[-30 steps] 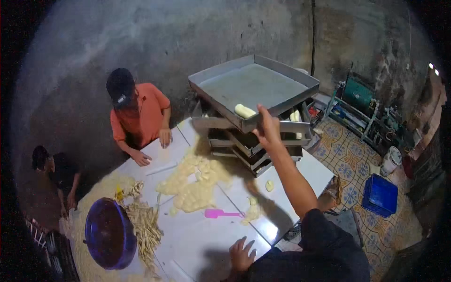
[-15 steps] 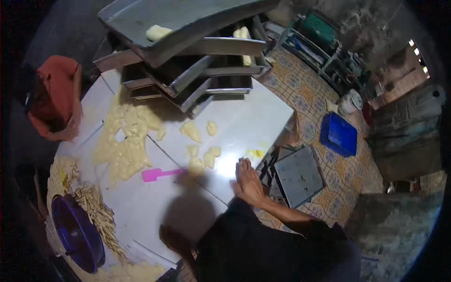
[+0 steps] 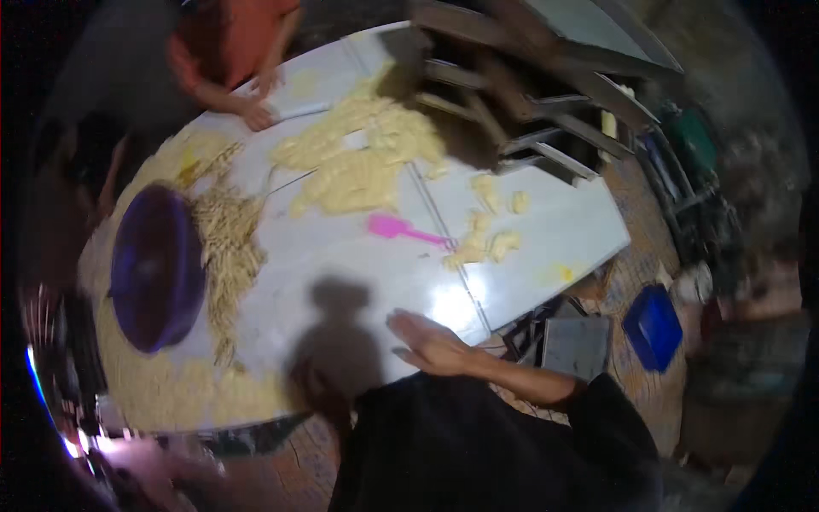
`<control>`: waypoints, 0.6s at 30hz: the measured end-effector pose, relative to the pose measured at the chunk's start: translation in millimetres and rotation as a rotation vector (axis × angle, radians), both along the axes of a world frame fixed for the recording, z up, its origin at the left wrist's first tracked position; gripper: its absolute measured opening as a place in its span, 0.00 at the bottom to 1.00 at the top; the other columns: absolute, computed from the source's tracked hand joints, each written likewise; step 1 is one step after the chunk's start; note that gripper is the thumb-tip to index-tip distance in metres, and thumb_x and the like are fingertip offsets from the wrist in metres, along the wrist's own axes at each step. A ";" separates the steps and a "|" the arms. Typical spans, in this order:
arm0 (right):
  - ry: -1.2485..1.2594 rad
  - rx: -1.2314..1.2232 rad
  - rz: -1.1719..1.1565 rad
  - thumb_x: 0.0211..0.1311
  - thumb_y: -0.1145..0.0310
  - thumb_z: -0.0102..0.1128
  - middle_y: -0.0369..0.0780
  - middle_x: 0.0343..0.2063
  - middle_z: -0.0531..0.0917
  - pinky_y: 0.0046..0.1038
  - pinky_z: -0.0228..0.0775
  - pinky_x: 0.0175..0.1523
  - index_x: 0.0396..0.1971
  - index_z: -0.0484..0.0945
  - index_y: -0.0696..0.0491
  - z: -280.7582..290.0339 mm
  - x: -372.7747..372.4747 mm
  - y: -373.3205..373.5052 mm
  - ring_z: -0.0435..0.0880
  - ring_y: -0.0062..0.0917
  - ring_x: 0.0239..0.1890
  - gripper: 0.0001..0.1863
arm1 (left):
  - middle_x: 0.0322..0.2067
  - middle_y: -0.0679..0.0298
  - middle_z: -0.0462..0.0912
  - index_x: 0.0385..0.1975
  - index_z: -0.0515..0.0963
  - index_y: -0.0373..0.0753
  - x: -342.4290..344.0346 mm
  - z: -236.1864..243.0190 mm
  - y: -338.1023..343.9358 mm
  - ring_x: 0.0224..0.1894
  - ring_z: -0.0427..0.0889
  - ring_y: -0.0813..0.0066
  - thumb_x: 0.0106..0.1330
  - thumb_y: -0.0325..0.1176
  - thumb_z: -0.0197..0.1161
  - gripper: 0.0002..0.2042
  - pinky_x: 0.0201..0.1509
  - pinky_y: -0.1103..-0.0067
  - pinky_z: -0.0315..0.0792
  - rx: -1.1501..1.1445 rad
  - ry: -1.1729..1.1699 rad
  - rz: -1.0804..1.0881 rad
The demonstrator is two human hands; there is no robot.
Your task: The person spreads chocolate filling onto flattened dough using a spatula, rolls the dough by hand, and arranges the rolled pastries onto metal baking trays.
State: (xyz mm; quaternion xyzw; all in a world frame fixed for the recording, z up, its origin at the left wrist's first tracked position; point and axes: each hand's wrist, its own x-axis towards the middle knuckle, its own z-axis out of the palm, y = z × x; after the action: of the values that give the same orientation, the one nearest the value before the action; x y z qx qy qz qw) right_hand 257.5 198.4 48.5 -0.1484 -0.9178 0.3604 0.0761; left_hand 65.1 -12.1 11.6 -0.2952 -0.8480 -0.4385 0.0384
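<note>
My right hand (image 3: 429,343), its fingers stretched out with nothing in them, is over the near edge of the white table (image 3: 341,256). My left hand (image 3: 320,384) is dim and blurred in shadow at the near edge, its fingers hard to make out. Beyond my right hand lies a pink spatula (image 3: 389,226), its handle reaching toward several small pieces of pale dough (image 3: 503,246). A broad, uneven mass of yellow dough (image 3: 354,179) spreads across the table farther off.
A purple basin (image 3: 158,269) stands at the left beside a heap of thin, pale strips (image 3: 229,239). At the far side a person in a red shirt (image 3: 235,43) has hands near a white rod (image 3: 303,111). Stacked metal trays (image 3: 554,111) stand far right; a blue crate (image 3: 653,328) is on the floor.
My view has swung left, bringing the person in red and more of the table's left side into sight. My right hand stays open near the table edge. The spatula still lies among the dough.
</note>
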 end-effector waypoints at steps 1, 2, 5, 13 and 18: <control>-0.041 0.210 0.054 0.72 0.54 0.52 0.54 0.71 0.63 0.42 0.48 0.78 0.70 0.60 0.64 -15.4 -40.2 -0.8 0.57 0.42 0.76 0.36 | 0.50 0.49 0.82 0.53 0.78 0.30 -5.8 8.4 -4.5 0.56 0.77 0.45 0.71 0.29 0.57 0.14 0.64 0.58 0.70 -0.011 0.059 0.035; -0.079 0.427 0.099 0.74 0.52 0.48 0.54 0.72 0.60 0.42 0.44 0.80 0.72 0.56 0.64 -28.5 -78.8 -1.5 0.53 0.41 0.78 0.37 | 0.51 0.49 0.81 0.53 0.78 0.30 -11.4 16.2 -7.3 0.56 0.77 0.45 0.72 0.29 0.56 0.14 0.64 0.58 0.69 -0.019 0.111 0.062; -0.142 0.163 0.330 0.73 0.52 0.48 0.52 0.73 0.59 0.44 0.40 0.81 0.71 0.59 0.62 -32.6 -151.7 -52.9 0.50 0.36 0.79 0.36 | 0.49 0.48 0.82 0.49 0.79 0.29 -24.6 45.0 -29.0 0.55 0.78 0.45 0.73 0.29 0.55 0.12 0.63 0.58 0.70 0.013 0.217 0.092; -0.191 0.464 -0.104 0.72 0.49 0.49 0.56 0.71 0.61 0.44 0.45 0.79 0.71 0.55 0.65 -20.6 -174.9 8.6 0.54 0.44 0.77 0.40 | 0.46 0.51 0.84 0.45 0.81 0.31 -20.0 0.4 -131.4 0.50 0.82 0.53 0.74 0.32 0.58 0.11 0.56 0.64 0.76 0.052 0.127 0.468; -0.117 0.313 0.305 0.66 0.56 0.58 0.54 0.69 0.64 0.45 0.53 0.76 0.67 0.64 0.60 -23.0 -126.6 -61.6 0.60 0.47 0.74 0.35 | 0.43 0.53 0.84 0.46 0.81 0.30 -36.0 22.0 -116.7 0.48 0.83 0.57 0.74 0.33 0.58 0.12 0.54 0.68 0.77 0.004 0.167 0.447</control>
State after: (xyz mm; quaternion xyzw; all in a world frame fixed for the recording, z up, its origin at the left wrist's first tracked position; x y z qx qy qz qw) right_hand 130.9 136.8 25.6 -0.0148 -0.9772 0.2117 -0.0106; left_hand 29.2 -128.8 33.6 -0.1355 -0.8853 -0.3947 0.2052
